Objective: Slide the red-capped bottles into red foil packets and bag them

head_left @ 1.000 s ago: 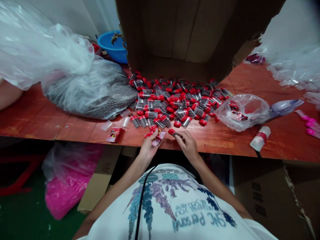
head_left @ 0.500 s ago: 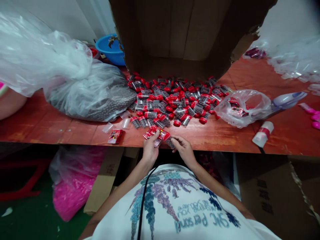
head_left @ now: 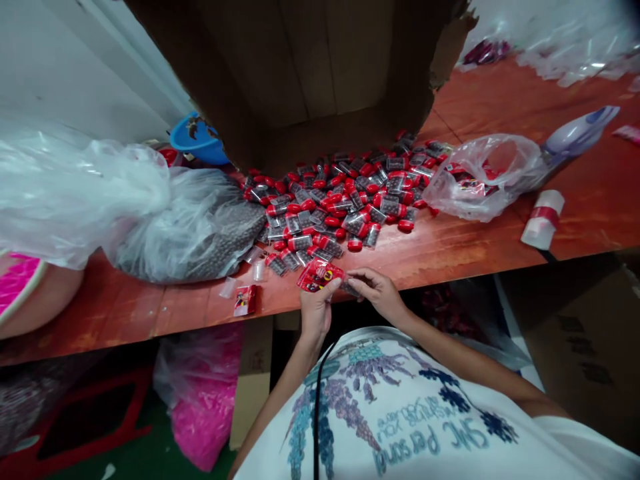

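Note:
My left hand grips several red printed cards, fanned out, its thumb pressed on top of them. Close beside it, my right hand has its fingers closed on a small clear bottle of dark beads, partly hidden by the fingers. The bottle's upper end meets the cards. Beyond both hands lies a loose heap of similar red-capped bottles. To the left, a stack of red cards rests near the table's front edge, with small clear empty tubes behind it.
A cardboard box lies with its open side behind the heap. Left stands a plastic bag of dark beads; behind it, a blue basin. Right are an open clear bag and a banded plastic roll. A pink-filled bag sits below.
The view has tilted and turned, so the table edge now slopes. My left hand's cards are spread more openly, and both hands stay close together with the bottle between them.

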